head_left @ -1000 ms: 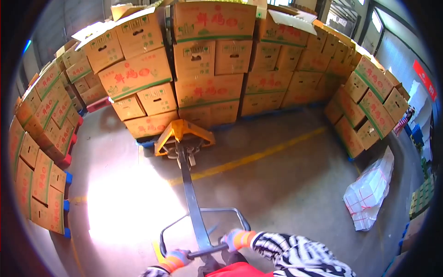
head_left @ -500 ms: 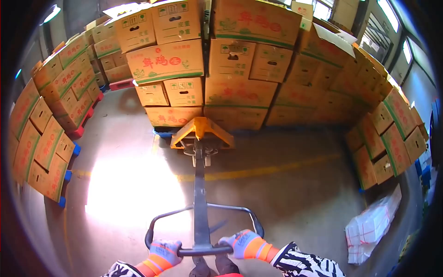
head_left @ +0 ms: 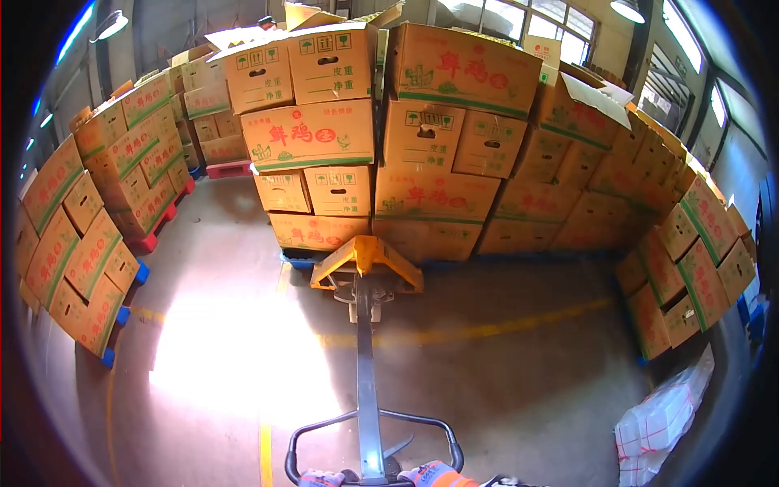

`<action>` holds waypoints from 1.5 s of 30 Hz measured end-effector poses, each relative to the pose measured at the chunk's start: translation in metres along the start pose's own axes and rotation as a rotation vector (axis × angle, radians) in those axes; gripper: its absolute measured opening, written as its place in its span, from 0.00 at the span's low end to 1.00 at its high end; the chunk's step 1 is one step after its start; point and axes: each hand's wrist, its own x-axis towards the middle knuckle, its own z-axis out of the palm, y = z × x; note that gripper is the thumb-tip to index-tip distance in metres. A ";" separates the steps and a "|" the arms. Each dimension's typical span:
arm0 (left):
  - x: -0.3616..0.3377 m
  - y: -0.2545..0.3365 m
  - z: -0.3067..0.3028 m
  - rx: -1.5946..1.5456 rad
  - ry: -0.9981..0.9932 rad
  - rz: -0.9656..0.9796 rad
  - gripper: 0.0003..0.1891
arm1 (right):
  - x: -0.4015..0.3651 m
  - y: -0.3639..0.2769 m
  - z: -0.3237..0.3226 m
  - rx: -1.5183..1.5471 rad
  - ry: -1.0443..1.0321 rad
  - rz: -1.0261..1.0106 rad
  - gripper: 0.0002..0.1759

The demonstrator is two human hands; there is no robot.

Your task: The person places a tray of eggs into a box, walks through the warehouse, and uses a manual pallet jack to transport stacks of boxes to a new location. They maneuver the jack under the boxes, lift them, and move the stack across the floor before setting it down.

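At the bottom edge, my left hand (head_left: 321, 478), in a grey and orange glove, is wrapped round the left part of the black handle loop. My right hand (head_left: 438, 474), gloved alike, grips the same bar right of the shaft. The handle (head_left: 367, 390) runs forward to the yellow head of a pallet jack (head_left: 365, 256). That head stands against a tall stack of printed cardboard boxes (head_left: 312, 134), with a bit of blue pallet (head_left: 302, 260) showing beneath. The jack's forks are hidden.
More box stacks stand at the left on red (head_left: 162, 219) and blue (head_left: 122, 315) pallets, and at the right (head_left: 702, 260). White wrapped bundles (head_left: 653, 422) lie at the lower right. Bright sunlight falls on the floor, which has yellow lines (head_left: 487, 329).
The boxes and jack appear lower in the view, and more of the upper boxes and windows shows. Both hands and the handle are nearer the bottom edge, still in contact.
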 end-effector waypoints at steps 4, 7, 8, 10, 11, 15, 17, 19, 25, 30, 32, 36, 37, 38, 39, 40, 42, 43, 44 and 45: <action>-0.005 -0.007 -0.014 -0.190 0.030 0.072 0.18 | 0.008 -0.002 -0.013 0.021 -0.163 0.029 0.14; 0.004 -0.008 -0.013 -0.054 -0.029 0.059 0.19 | 0.007 0.004 -0.011 0.008 -0.075 -0.026 0.16; 0.004 -0.008 -0.010 -0.039 -0.042 0.047 0.19 | 0.007 0.005 -0.009 0.004 -0.090 -0.015 0.16; 0.000 -0.006 -0.008 -0.022 0.055 0.092 0.18 | 0.005 0.002 -0.012 0.037 -0.067 -0.009 0.16; -0.001 -0.007 -0.003 -0.010 0.098 0.105 0.18 | 0.006 0.004 -0.011 0.045 -0.072 -0.010 0.16; 0.009 -0.006 -0.008 0.030 -0.005 0.067 0.16 | 0.030 -0.002 -0.031 0.037 -0.540 0.185 0.25; 0.017 -0.003 -0.014 0.045 -0.191 -0.019 0.13 | 0.026 0.007 -0.014 -0.034 -0.581 0.185 0.24; 0.015 -0.001 -0.019 0.015 -0.122 -0.016 0.09 | 0.024 0.003 -0.015 -0.055 -0.547 0.172 0.23; 0.017 0.001 -0.018 0.027 -0.136 -0.070 0.08 | 0.021 0.002 -0.011 -0.089 -0.470 0.181 0.21; 0.034 0.007 -0.097 0.092 -0.193 -0.076 0.11 | 0.029 -0.021 -0.074 -0.265 -0.227 0.173 0.17; 0.051 0.014 -0.160 0.047 -0.109 -0.144 0.09 | 0.048 -0.039 -0.134 -0.332 -0.131 0.209 0.16; 0.037 0.009 -0.108 0.140 -0.064 -0.145 0.08 | 0.037 -0.033 -0.094 -0.297 -0.230 0.201 0.18; 0.032 0.011 -0.085 0.143 -0.101 -0.170 0.08 | 0.032 -0.025 -0.072 -0.268 -0.282 0.226 0.19; 0.026 0.008 -0.064 0.082 -0.086 -0.132 0.08 | 0.026 -0.017 -0.049 -0.231 -0.341 0.251 0.20; 0.021 0.011 -0.061 0.062 -0.131 -0.146 0.08 | 0.022 -0.019 -0.040 -0.218 -0.350 0.262 0.21; 0.026 0.012 -0.068 0.045 -0.144 -0.164 0.08 | 0.024 -0.020 -0.044 -0.230 -0.343 0.261 0.21; 0.026 0.007 -0.077 0.012 -0.157 -0.139 0.08 | 0.029 -0.021 -0.048 -0.263 -0.330 0.255 0.21; 0.025 0.007 -0.077 0.034 -0.162 -0.162 0.09 | 0.029 -0.022 -0.046 -0.281 -0.325 0.249 0.22; 0.025 0.003 -0.069 0.059 -0.092 -0.157 0.12 | 0.033 -0.022 -0.047 -0.302 -0.312 0.239 0.22; 0.027 0.005 -0.073 0.061 -0.098 -0.187 0.12 | 0.034 -0.021 -0.048 -0.297 -0.315 0.234 0.22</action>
